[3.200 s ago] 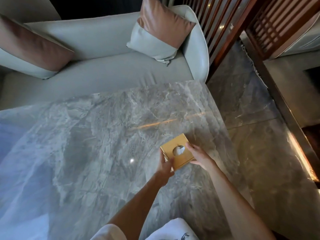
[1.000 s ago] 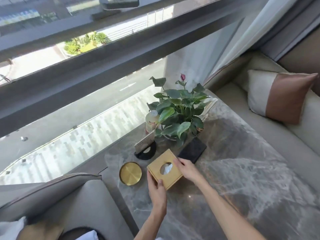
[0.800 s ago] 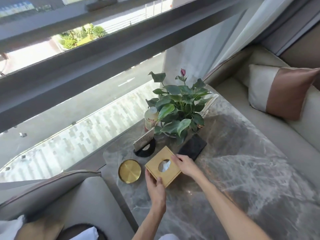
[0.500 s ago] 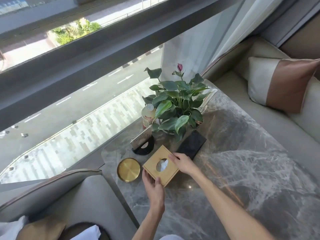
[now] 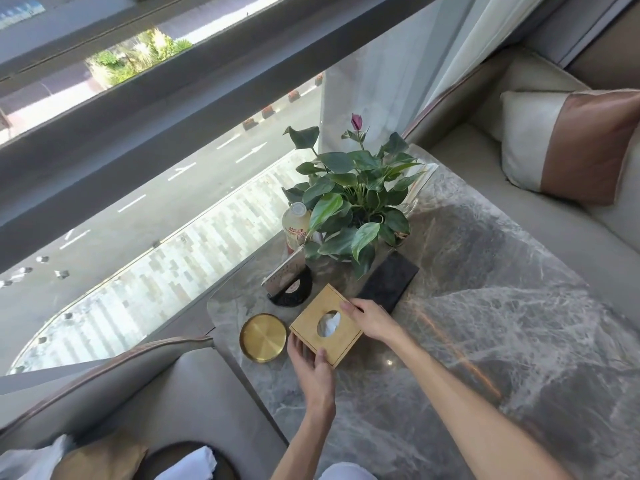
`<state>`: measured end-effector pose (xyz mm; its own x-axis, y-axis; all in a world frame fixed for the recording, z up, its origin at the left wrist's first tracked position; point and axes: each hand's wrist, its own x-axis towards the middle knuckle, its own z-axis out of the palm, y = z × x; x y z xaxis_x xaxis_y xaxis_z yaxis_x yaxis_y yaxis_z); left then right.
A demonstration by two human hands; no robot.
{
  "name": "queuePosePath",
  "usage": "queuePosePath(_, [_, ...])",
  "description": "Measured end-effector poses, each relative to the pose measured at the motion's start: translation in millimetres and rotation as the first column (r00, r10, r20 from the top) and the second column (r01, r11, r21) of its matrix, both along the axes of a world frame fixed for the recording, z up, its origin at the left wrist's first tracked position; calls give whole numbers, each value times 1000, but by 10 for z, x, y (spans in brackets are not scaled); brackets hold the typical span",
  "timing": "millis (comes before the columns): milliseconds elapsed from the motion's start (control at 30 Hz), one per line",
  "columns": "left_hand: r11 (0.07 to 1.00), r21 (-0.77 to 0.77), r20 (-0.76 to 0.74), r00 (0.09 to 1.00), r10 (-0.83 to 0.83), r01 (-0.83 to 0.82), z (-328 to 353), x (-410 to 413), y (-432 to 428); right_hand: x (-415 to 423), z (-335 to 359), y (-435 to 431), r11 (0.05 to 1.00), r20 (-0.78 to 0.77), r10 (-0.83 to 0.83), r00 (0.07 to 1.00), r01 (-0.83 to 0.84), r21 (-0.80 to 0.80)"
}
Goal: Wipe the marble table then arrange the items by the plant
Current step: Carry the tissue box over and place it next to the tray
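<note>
A square golden tissue box (image 5: 313,323) with white tissue in its round hole sits low over the grey marble table (image 5: 485,341), in front of the potted plant (image 5: 353,199). My left hand (image 5: 311,372) grips its near corner. My right hand (image 5: 372,322) holds its right edge. Left of the box lies a round golden tray (image 5: 263,337). A black flat case (image 5: 388,282) lies to the box's right, under the leaves. A card in a black stand (image 5: 289,284) and a pale bottle (image 5: 295,223) stand behind the box.
Grey sofa seats flank the table, with a brown-and-cream cushion (image 5: 568,143) at the right and white cloth (image 5: 192,465) at the bottom left. The table corner butts against a large window (image 5: 138,168) looking down on a street.
I carried the tissue box from the table's far end over to the plant corner. In the last second the box has edged slightly closer to the stand and plant, both hands still on it.
</note>
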<state>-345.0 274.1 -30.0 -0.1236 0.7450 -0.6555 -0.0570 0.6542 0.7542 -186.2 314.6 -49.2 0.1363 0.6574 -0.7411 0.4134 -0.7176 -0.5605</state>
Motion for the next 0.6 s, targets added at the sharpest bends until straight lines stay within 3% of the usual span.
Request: queuePosePath(600, [1000,-8,-20,1000,-12,12,-10,10,-9,14,55,48,1000,-55,-23,998,22,-6])
